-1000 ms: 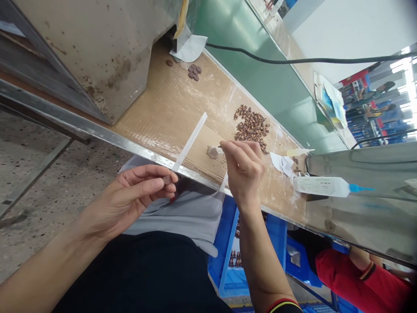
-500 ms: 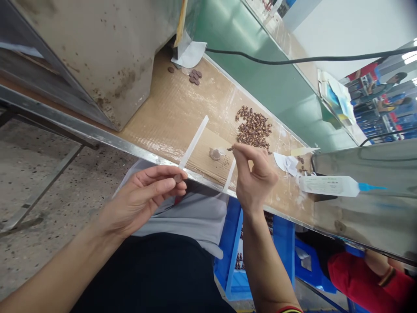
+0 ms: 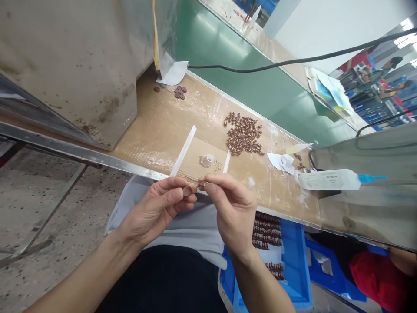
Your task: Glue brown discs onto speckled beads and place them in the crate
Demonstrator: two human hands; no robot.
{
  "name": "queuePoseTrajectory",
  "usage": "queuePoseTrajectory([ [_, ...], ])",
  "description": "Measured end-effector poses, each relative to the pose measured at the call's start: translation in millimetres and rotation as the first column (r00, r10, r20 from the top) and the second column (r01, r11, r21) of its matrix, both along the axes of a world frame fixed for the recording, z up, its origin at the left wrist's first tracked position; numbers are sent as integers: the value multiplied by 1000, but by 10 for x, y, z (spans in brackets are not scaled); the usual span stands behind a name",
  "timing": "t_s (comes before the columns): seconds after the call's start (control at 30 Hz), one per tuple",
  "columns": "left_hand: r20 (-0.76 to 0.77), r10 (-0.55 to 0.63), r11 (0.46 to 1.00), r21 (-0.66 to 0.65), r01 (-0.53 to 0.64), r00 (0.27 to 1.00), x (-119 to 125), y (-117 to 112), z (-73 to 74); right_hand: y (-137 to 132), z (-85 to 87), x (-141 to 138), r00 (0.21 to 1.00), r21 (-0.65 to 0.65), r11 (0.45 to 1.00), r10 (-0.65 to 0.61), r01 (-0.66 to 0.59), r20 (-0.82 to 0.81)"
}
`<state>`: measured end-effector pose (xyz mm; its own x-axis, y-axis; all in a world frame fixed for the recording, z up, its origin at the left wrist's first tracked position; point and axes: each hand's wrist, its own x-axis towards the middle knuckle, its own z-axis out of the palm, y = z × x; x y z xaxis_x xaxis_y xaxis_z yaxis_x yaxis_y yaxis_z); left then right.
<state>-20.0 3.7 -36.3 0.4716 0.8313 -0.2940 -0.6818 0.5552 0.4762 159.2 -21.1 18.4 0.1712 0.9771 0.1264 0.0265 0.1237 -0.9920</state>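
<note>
My left hand point(image 3: 156, 211) pinches a small brown disc point(image 3: 187, 191) between thumb and fingertips, just below the bench's metal edge point(image 3: 97, 156). My right hand point(image 3: 230, 206) is closed in a pinch on a tiny brown part point(image 3: 199, 185) that touches or nearly touches the disc. Both hands meet in front of my lap. On the cardboard-covered bench point(image 3: 163, 126) behind them lie a heap of small brown parts point(image 3: 243, 134), a little clear cup point(image 3: 207, 160) and two white strips point(image 3: 183, 151).
A few brown discs point(image 3: 180, 91) lie at the far left by a stained metal housing point(image 3: 81, 61). A syringe with a blue tip point(image 3: 332, 179) rests on the right. A blue crate point(image 3: 286, 265) with rows of parts sits under the bench. A person in red point(image 3: 381, 274) sits at the right.
My right hand left the clear cup on the bench and came back down to my left hand, carrying a tiny part to the disc. The left hand rose slightly toward it.
</note>
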Motion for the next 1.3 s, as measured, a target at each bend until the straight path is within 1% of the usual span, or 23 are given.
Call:
queuePoseTrajectory([
  [0.2, -9, 29, 999, 22, -29, 1000, 77, 0, 13, -31, -14, -26, 995, -22, 999, 32, -34, -91],
  [0.5, -77, 66, 998, -6, -66, 995, 89, -9, 85, -23, 25, -18, 999, -10, 999, 34, -34, -22],
  [0.67, -80, 73, 997, -23, -75, 994, 87, -2, 104, -17, 38, -22, 998, 15, 998, 59, -59, 30],
  [0.77, -70, 72, 997, -33, -74, 995, 86, 1, 100, -19, 35, -27, 997, 18, 997, 70, -70, 27],
  [0.93, -91, 72, 996, -41, -76, 993, 74, -16, 113, -30, 16, -32, 999, -3, 999, 51, -51, -3],
  [1.0, -121, 76, 996, -37, -81, 990, 69, -29, 143, -37, -1, -30, 999, -27, 999, 39, -39, -5],
  [1.1, -214, 88, 994, -43, -100, 973, 62, -52, 216, -43, -38, -29, 999, -85, 996, 11, -15, -39],
  [1.2, -329, 122, 989, -37, -142, 937, 50, -82, 292, -36, -84, -31, 992, -132, 991, -29, 13, -125],
  [1.3, -416, 166, 985, 22, -173, 894, 29, -113, 332, -21, -116, -34, 975, -157, 987, -64, 31, -211],
])
